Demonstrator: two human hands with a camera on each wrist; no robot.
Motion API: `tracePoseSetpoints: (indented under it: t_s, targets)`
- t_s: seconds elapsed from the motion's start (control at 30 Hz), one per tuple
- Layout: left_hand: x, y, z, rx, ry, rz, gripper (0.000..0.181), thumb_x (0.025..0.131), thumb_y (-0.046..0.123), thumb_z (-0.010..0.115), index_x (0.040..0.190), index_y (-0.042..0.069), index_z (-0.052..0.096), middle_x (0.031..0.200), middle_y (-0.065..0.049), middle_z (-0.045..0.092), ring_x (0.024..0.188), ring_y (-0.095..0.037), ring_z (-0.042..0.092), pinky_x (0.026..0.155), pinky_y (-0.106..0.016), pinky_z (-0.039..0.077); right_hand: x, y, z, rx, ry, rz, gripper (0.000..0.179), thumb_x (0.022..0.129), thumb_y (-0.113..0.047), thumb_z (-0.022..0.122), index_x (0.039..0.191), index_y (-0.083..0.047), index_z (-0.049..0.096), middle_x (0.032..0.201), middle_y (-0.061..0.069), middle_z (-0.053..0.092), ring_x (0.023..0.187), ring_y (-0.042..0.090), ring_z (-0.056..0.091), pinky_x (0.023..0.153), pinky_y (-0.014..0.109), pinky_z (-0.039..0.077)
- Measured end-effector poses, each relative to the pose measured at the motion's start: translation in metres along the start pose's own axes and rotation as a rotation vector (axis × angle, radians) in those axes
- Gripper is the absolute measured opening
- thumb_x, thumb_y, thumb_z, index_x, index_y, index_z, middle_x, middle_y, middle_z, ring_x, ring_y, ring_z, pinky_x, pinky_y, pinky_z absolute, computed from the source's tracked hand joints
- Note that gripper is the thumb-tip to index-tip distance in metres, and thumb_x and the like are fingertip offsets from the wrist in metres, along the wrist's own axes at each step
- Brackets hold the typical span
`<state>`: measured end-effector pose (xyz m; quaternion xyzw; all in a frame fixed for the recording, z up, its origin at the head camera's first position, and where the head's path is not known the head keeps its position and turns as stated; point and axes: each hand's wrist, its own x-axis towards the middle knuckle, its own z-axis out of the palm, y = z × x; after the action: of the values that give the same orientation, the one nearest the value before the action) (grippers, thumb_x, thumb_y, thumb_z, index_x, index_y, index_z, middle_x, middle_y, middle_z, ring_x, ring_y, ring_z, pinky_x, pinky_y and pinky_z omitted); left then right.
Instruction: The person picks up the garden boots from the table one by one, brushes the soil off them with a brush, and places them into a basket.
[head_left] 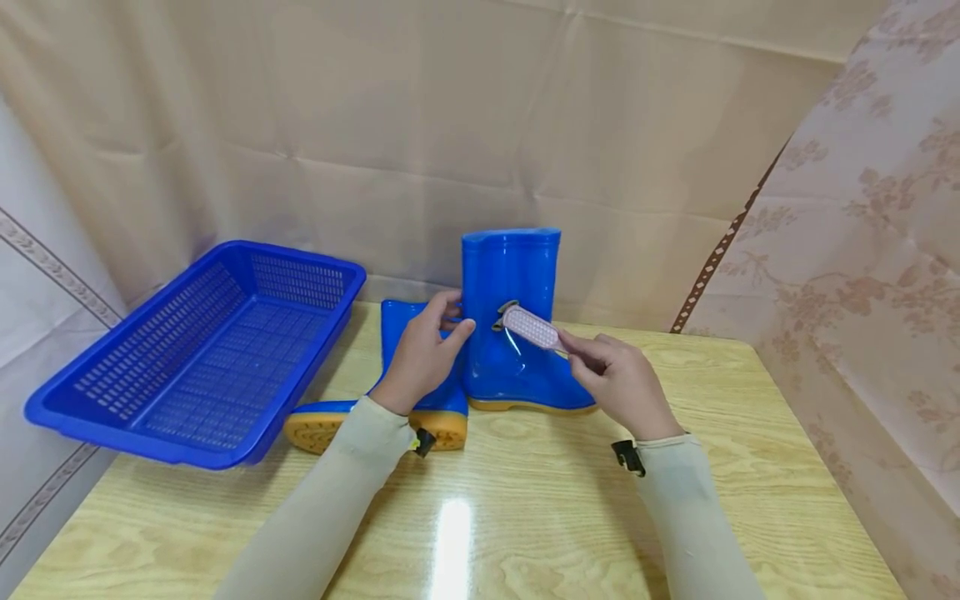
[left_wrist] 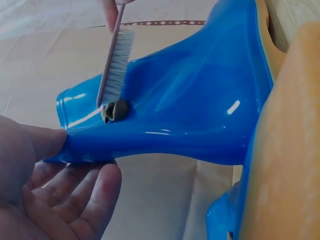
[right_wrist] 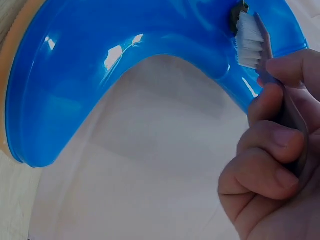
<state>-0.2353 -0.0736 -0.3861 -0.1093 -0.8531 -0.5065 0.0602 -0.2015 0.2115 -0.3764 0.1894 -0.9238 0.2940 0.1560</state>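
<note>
A blue rain boot with a yellow sole stands upright, toe to the right. At the back edge of its shaft is my left hand, thumb against the side and fingers partly hidden behind the edge. My right hand grips a pinkish brush by its handle. In the left wrist view the white bristles face the shaft, and the brush's tip meets a dark, curled, leaf-like scrap on the boot. A second blue boot lies on its side under my left forearm, its yellow sole toward me.
To the left stands a blue plastic basket with slotted walls, close to the lying boot. The wood-grain table ends at a beige curtain behind, with a floral cloth hanging on the right.
</note>
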Motion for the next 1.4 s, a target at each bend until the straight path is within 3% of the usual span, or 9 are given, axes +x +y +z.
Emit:
tracePoseSetpoints:
  t_s: [0.27,0.43,0.57,0.9,1.03,1.4]
  targets:
    - [-0.001,0.0004,-0.0024,-0.001,-0.004,0.024,0.047,0.107,0.032,0.058,0.15,0.015,0.046,0.141,-0.009,0.06,0.125,-0.028,0.061,0.104,-0.05,0.052,0.0,-0.0009,0.0059,-0.006,0.153,-0.121,0.036,0.097,-0.008,0.071,0.131,-0.018,0.073,0.071,-0.004,0.049,0.058,0.011,0.04,0.048,0.024,0.031]
    - [-0.0018,0.0018,-0.0025,-0.002,-0.013,0.038,0.047,0.107,0.032,0.058,0.15,0.015,0.047,0.14,-0.01,0.061,0.124,-0.029,0.062,0.104,-0.051,0.052,0.0005,0.0014,0.0093,0.001,0.218,-0.161,0.036,0.097,-0.007,0.072,0.132,-0.017,0.072,0.072,-0.004,0.05,0.058,0.009,0.039,0.049,0.022,0.031]
    - [-0.0023,0.0035,-0.0015,0.003,-0.017,0.034,0.047,0.107,0.033,0.058,0.15,0.015,0.047,0.14,-0.009,0.061,0.125,-0.029,0.062,0.104,-0.051,0.052,-0.0003,0.0024,0.0101,0.0,0.197,-0.147,0.039,0.097,-0.007,0.072,0.134,-0.019,0.071,0.073,-0.004,0.05,0.059,0.01,0.039,0.05,0.023,0.032]
    - [-0.0025,0.0034,-0.0005,0.009,-0.023,-0.002,0.047,0.108,0.034,0.056,0.15,0.017,0.046,0.14,-0.008,0.061,0.125,-0.028,0.061,0.103,-0.052,0.053,-0.0002,0.0001,0.0052,-0.024,0.008,0.004,0.038,0.099,-0.012,0.07,0.137,-0.021,0.069,0.078,-0.001,0.057,0.063,0.017,0.047,0.05,0.026,0.037]
    - [-0.0021,0.0023,-0.0008,0.008,-0.016,-0.012,0.047,0.108,0.034,0.057,0.151,0.018,0.046,0.14,-0.008,0.061,0.124,-0.027,0.06,0.102,-0.051,0.053,0.001,-0.0021,0.0026,-0.027,-0.03,0.024,0.038,0.1,-0.013,0.07,0.137,-0.02,0.069,0.078,0.0,0.058,0.064,0.017,0.048,0.05,0.026,0.037]
    - [-0.0013,0.001,-0.0011,0.003,-0.002,0.062,0.043,0.107,0.031,0.059,0.146,0.016,0.049,0.136,-0.008,0.062,0.123,-0.028,0.061,0.103,-0.051,0.052,-0.0005,0.0013,0.0076,0.001,0.158,-0.12,0.038,0.1,-0.012,0.07,0.137,-0.02,0.069,0.075,-0.004,0.051,0.06,0.011,0.041,0.049,0.025,0.033]
